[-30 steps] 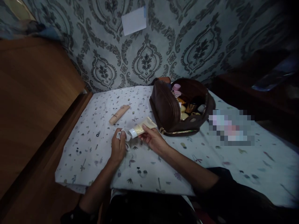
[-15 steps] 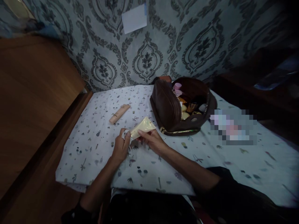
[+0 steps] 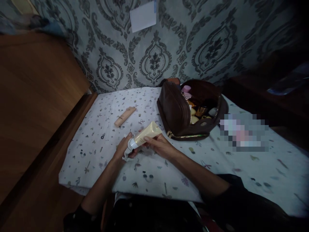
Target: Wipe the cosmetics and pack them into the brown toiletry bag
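Observation:
A pale yellow squeeze tube with a white cap is held tilted above the patterned sheet, its cap end pointing down and to the left. My right hand grips the tube's body, thumb along the top. My left hand is closed on a crumpled white wipe at the cap; some of its fingers are hidden under the wipe and tube. Beyond my hands, a peach-coloured tube lies on the sheet.
An unzipped brown cosmetic bag full of bottles and jars stands right of my hands. Farther right lies a blurred-out item. A wooden cabinet flanks the left side, and a patterned wall rises behind the white printed sheet.
My left hand has turned and opened out somewhat around the wipe, so the tube's white cap now shows. The right hand still holds the tube. The view has shifted slightly.

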Motion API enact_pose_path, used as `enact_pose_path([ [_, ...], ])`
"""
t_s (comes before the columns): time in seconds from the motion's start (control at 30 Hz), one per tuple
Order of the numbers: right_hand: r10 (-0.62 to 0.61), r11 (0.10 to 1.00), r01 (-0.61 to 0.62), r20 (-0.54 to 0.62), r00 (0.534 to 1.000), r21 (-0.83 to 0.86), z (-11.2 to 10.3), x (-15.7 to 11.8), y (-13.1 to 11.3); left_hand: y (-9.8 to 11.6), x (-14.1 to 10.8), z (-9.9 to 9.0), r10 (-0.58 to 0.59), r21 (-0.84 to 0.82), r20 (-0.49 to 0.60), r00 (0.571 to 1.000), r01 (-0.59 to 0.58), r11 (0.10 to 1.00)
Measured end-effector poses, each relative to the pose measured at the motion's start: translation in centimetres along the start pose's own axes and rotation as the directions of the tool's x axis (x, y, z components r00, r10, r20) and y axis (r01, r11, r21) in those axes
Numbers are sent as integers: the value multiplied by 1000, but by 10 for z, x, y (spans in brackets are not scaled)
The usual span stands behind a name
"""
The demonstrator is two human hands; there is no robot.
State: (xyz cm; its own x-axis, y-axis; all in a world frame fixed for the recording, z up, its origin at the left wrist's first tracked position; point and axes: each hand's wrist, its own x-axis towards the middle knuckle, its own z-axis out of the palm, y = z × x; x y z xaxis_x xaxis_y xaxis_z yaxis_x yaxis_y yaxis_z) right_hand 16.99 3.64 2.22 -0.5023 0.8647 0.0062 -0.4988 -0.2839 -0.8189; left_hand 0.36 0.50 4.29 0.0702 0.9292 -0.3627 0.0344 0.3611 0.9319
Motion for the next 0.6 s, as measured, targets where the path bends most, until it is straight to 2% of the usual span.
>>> enact_pose_path([
  [0.07,11,1000,-11,-1,1000,24,1,0,0,3,1,1,-87,-104,110,990,99,990],
  [0.1,12,1000,-12,-7,1000,26,2,-1,1,4,2,2,-94,-181,138,986,118,976],
  [0.2,-16,999,14,-45,999,-32,4,-1,2,4,3,4,-70,-432,205,976,154,889],
  [0.27,-58,990,48,-75,996,-132,5,-2,2,2,5,6,-31,-511,199,980,130,850],
  [0.43,-150,931,97,-128,980,-352,8,-5,-2,-5,7,6,-14,-497,181,983,104,862],
  [0.6,-200,908,114,-179,963,-402,11,-6,-5,-7,6,12,-1,-301,50,999,16,953],
])
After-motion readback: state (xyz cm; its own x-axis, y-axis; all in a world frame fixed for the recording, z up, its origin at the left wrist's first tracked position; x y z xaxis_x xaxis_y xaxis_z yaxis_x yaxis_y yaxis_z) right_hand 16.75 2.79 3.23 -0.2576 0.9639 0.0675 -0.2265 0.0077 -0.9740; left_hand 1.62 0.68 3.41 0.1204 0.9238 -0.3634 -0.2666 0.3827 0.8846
